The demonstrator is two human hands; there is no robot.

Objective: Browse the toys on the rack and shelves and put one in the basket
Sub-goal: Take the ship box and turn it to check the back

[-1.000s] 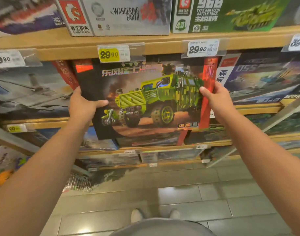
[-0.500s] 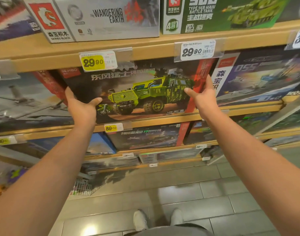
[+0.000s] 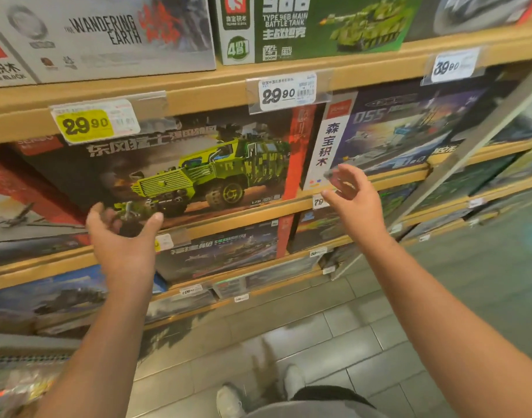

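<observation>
The truck box (image 3: 180, 173) is black with a lime-green, camouflage-patterned vehicle and a red-orange side band. Above it, the tank box (image 3: 313, 25) is green, and the Wandering Earth box (image 3: 107, 34) is pale grey (red splash at its title). 1 price tag (image 3: 86, 125) is yellow, another (image 3: 285, 92) white. The shelves (image 3: 198, 95) are tan.

Wooden shelves (image 3: 198, 98) run in tiers above, behind and below the hands, their front edges carrying clear holders with price tags (image 3: 285, 92), one of them yellow (image 3: 86, 125). A pale metal upright (image 3: 457, 158) slants across the shelving to the right of the hands. Beneath them lies a floor of grey rectangular tiles (image 3: 349, 333) with a soft sheen from overhead light.
</observation>
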